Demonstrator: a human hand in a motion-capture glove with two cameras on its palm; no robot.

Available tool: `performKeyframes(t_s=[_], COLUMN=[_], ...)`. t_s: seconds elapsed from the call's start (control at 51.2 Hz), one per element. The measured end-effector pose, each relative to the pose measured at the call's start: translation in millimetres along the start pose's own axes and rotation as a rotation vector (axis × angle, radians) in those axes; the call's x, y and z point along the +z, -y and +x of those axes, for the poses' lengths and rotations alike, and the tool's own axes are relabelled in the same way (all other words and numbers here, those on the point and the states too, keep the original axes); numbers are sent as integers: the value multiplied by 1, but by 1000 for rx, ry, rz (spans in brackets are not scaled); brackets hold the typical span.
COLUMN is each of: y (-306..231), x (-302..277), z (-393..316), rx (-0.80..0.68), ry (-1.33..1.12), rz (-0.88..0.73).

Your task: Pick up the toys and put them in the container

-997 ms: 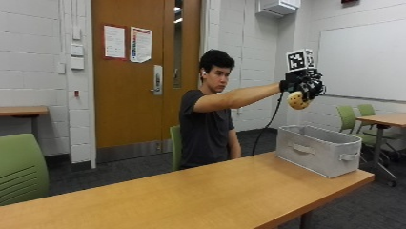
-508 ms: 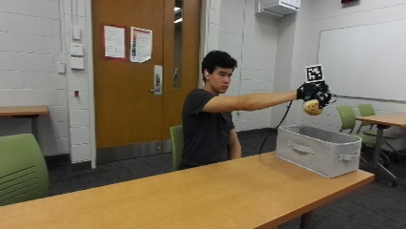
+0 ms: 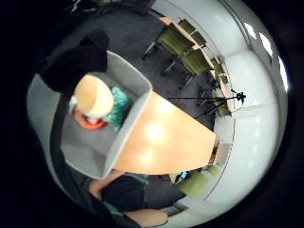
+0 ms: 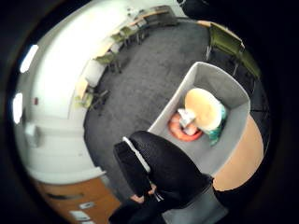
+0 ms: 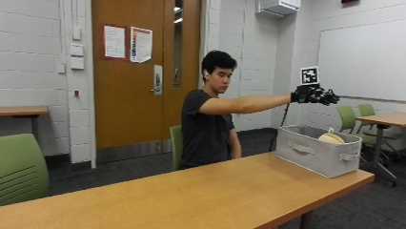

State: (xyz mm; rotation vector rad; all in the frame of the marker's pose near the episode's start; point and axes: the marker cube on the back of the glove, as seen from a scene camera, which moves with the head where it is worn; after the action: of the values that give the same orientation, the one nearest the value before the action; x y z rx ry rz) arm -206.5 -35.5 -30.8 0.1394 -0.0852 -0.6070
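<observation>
Where toys (image 3: pixel 95 107) lie: grey container (image 5: pixel 314 151).

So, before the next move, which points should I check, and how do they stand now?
1. Right hand holds nothing, fingers spread: ok.
2. Round tan toy is inside the bin: ok.
3. Orange toy and teal toy lie in the bin: ok.
4. Bin stands fully on the table, near its end: ok.
5. More toys left on the table: none in view.
</observation>
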Motion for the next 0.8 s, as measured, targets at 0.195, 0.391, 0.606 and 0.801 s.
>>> performKeyframes(t_s=[0.195, 0.391, 0.606, 0.801], y=[-40, -93, -140, -193], x=[-6, -10, 4, 21], z=[-26, 28, 93, 159], rx=[201, 111, 353, 454], ry=[-117, -21, -167, -164], rz=[24, 104, 118, 85])
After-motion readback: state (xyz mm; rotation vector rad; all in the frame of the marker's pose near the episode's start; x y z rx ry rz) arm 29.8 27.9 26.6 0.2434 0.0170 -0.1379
